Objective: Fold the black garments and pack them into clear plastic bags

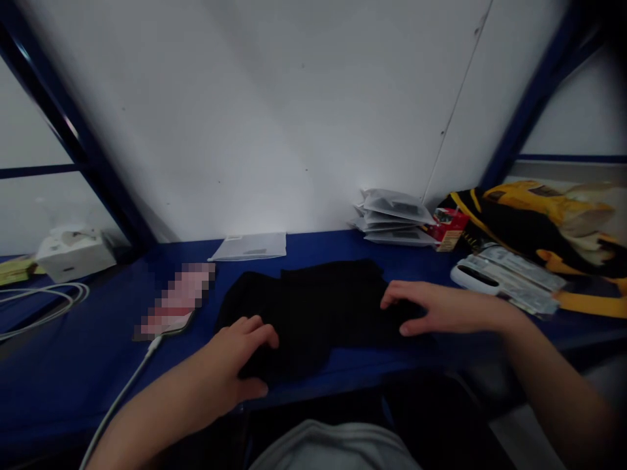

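A piece of black cloth [313, 313], perhaps a garment, lies spread on the blue table [117, 365] in front of me. At its near left part rests my left hand [240, 359], thumb apart from the curved fingers. My right hand [416, 310] is on the cloth's right end, its thumb and fingers also spread. Neither hand visibly grips the fabric. The cloth is too dark for its folds or kind to show clearly.
A phone [179, 300] with a white cable lies left. Behind are a flat frosted bag [249, 246] and a stack of similar bags [394, 215]. At right are a red box [448, 228], clear packets [519, 274] and yellow-black fabric [548, 209]. A white box [73, 254] stands far left.
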Tool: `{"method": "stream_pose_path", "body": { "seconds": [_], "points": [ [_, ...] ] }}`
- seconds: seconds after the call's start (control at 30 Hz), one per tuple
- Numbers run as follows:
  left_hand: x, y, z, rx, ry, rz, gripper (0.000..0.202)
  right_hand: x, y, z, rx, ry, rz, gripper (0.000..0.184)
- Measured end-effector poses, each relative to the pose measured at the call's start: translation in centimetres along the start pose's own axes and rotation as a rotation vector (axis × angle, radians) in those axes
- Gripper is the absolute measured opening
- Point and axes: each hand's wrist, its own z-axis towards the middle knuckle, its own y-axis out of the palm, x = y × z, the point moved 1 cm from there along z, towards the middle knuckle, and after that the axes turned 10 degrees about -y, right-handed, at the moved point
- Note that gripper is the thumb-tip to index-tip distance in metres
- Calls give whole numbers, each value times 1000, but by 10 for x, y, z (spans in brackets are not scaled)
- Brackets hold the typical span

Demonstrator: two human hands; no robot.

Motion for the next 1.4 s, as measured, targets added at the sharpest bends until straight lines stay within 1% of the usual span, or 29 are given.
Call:
{"method": "stream_pose_path", "body": {
  "seconds": [0.1, 0.2, 0.27, 0.3, 0.4, 0.47, 0.5, 0.6, 0.63, 0.67, 0.73, 0.77, 0.8, 0.87, 1.0, 1.07, 1.13, 1.23, 1.3, 1.4],
  "points": [
    [-9, 10, -3, 117, -32, 12, 28, 12, 20, -18, 128, 32, 26, 40],
    [-11, 8, -5, 176, 5, -38, 26, 18, 28, -26, 199, 40, 24, 31],
    [-10, 3, -6, 194, 21, -83, 27, 17, 28, -26, 197, 25, 5, 21],
    [-9, 0, -5, 197, 13, -100, 27, 15, 26, -26, 197, 22, -5, 18],
    [-6, -9, -1, 179, -37, -126, 28, 11, 20, -28, 210, 37, -23, 19],
    [-4, -13, 4, 186, -54, -129, 31, 9, 20, -34, 200, 51, -21, 18],
    [-3, -14, 6, 198, -59, -129, 32, 9, 22, -39, 184, 56, -18, 22],
    [-3, -15, 9, 218, -58, -140, 33, 10, 36, -55, 151, 62, -25, 51],
    [-3, -14, 9, 216, -58, -150, 33, 11, 42, -60, 162, 63, -38, 53],
    [-4, -14, 9, 214, -62, -162, 32, 13, 47, -63, 183, 65, -51, 49],
    [-7, -13, 9, 202, -78, -180, 33, 15, 54, -66, 234, 71, -65, 32],
    [-8, -12, 8, 201, -93, -184, 33, 17, 56, -66, 259, 75, -57, 25],
    [-10, -12, 8, 204, -109, -187, 34, 19, 55, -64, 283, 83, -38, 22],
    [-12, -13, 9, 216, -126, -191, 35, 22, 49, -60, 331, 114, 15, 23],
    [-14, -16, 13, 223, -104, -197, 36, 28, 28, -47, 423, 176, 68, 26],
    [-15, -18, 18, 241, -122, -185, 37, 34, 19, -38, 461, 190, 87, 27],
    [-16, -19, 25, 266, -153, -159, 38, 40, 14, -27, 477, 205, 126, 29],
    [-17, -22, 38, 289, -201, -91, 39, 49, 13, -12, 459, 251, 167, 33],
    [-17, -23, 46, 298, -255, -26, 38, 55, 14, -5, 456, 307, 116, 35],
    [-17, -22, 53, 307, -347, 82, 34, 61, 14, 0, 464, 373, -91, 35]
  ]
}}
